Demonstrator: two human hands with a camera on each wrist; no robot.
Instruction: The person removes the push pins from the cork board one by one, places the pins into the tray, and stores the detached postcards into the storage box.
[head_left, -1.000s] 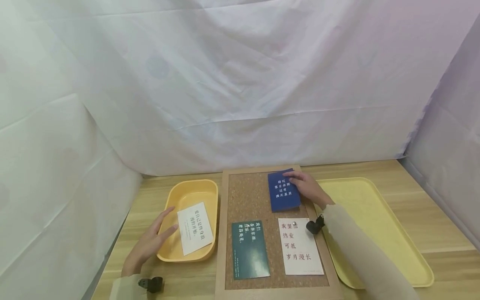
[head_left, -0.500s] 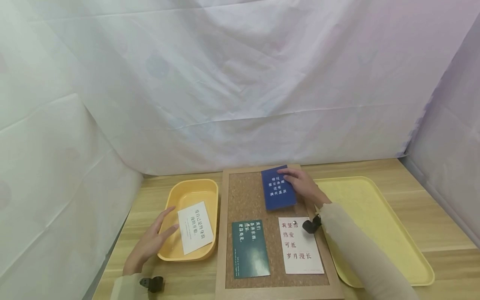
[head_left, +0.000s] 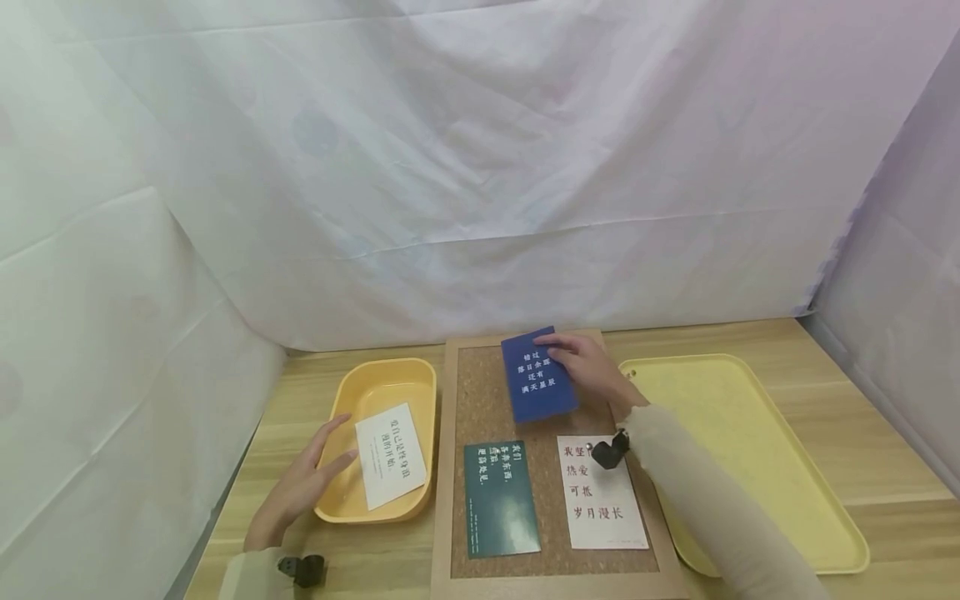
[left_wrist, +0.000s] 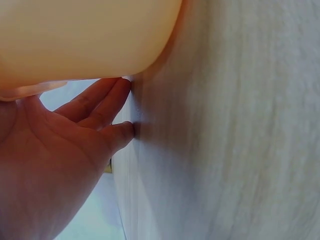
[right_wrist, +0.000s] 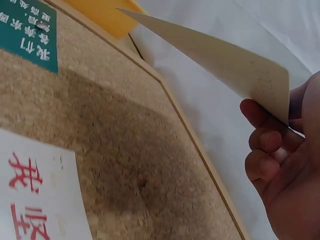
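Observation:
My right hand pinches a blue card with white Chinese lettering at its upper right edge, over the far part of the corkboard. In the right wrist view the card's pale back shows, raised at a slant above the cork, with its shadow below. A green card and a white card with red lettering lie on the board's near half. My left hand rests at the left rim of the yellow bin, some fingers outside its wall, tips at the tabletop. Inside lies a white card.
A flat yellow tray stands right of the corkboard, partly under my right forearm, with a small round object in its far left corner. A tack sits on the green card. White cloth hangs behind the wooden table.
My right hand has moved left over the corkboard with the blue card, lifting its far edge slightly. My left hand stays at the bin.

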